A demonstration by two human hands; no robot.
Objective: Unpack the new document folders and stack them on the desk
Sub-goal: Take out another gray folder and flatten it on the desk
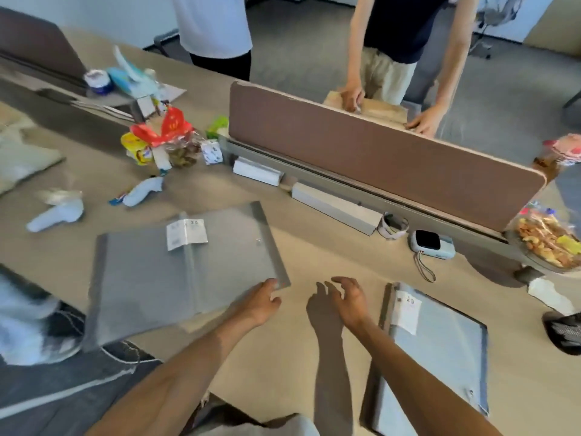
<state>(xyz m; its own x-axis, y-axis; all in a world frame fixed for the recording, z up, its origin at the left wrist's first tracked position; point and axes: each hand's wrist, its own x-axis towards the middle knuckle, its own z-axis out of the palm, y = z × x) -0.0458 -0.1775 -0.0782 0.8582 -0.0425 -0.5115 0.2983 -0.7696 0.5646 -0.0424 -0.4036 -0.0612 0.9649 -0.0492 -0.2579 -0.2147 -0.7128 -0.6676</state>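
A large grey document folder (176, 272) with a white label lies on the beige desk (314, 247), left of centre, its near-left part hanging past the desk edge. My left hand (259, 302) grips its near-right corner, thumb on top. A light blue folder (440, 350) with a white label lies flat at the right. My right hand (344, 298) hovers between the two folders, fingers spread, holding nothing, close to the blue folder's left edge.
A brown divider panel (377, 158) crosses the desk behind the folders, with two people standing beyond it. Snack bags (163, 140) lie at the left, a small white device with a cord (432, 243) and a bowl of snacks (547, 243) at the right.
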